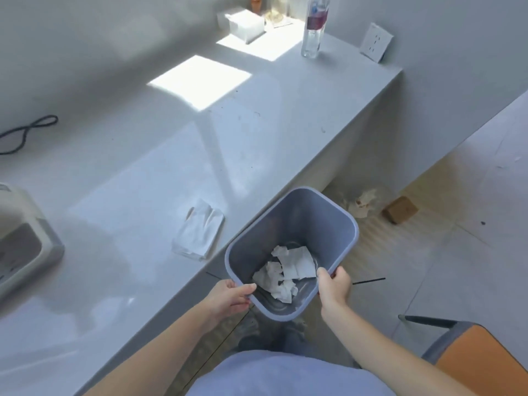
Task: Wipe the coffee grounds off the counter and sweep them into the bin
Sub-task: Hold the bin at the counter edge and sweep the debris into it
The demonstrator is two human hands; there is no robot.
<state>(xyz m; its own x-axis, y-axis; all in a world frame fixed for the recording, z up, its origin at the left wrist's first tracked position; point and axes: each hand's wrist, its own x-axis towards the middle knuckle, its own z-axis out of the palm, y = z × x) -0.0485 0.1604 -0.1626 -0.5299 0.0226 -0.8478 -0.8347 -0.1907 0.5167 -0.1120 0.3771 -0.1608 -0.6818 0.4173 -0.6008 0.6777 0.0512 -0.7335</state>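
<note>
We can read no text, brand or number anywhere in this view. The water bottle (313, 27) at the far end of the bench (160, 155) carries a red and blue label, but its print is too blurred for us to make out. The white tissue box (243, 24) near the bench's far edge shows no lettering that we can read.

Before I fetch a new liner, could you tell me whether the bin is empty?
Not empty: the bin holds crumpled white tissues on its bottom.
</note>
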